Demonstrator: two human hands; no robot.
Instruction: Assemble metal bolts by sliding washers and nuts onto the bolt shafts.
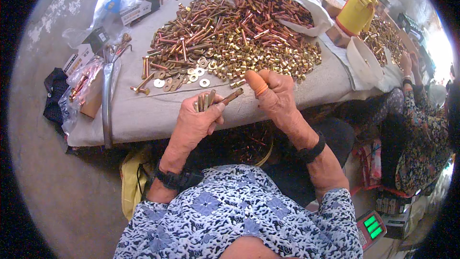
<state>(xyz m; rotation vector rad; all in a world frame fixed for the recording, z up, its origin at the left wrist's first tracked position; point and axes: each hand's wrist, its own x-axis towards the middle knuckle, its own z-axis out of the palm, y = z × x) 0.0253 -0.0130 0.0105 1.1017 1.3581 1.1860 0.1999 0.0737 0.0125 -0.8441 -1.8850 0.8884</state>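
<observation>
A small bundle of brass-coloured bolts [207,100] is gripped in the closed left hand [195,123] above the near edge of a cloth-covered table [143,115], one bolt jutting toward the right hand [274,97]. The right hand's fingers are curled shut near that bolt's tip, an orange rubber cot [257,82] worn on the thumb; whether anything is pinched there cannot be told. Only a handful appears to be gathered so far: a large heap of loose bolts and sleeves [230,33] and a scatter of flat washers [184,76] are left spread on the table. A round basket [247,145] below the table's edge is partly seen.
</observation>
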